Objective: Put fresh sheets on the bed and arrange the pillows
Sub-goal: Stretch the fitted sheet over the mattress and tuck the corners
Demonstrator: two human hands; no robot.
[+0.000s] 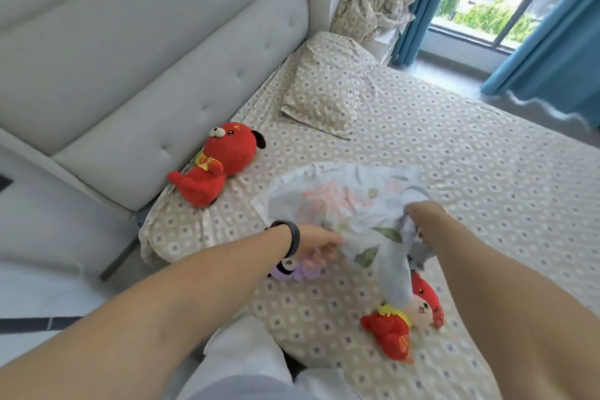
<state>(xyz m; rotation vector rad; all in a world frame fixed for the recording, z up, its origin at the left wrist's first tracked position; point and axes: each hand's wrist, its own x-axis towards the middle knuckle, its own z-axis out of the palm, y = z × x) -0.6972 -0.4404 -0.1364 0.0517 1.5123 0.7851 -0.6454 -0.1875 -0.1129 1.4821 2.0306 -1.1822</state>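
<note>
Both hands work a floral pillowcase lying near the head of the bed: left hand grips its near edge, fingers curled into the cloth; right hand bunches a fold at the opening. Patterned sheet already covers the mattress; a matching pillow rests by the headboard. Likely hazard: a trailing fold hangs onto the small red plush (a purple toy lies under the left wrist), so pulling may snag or drag the toys.
</note>
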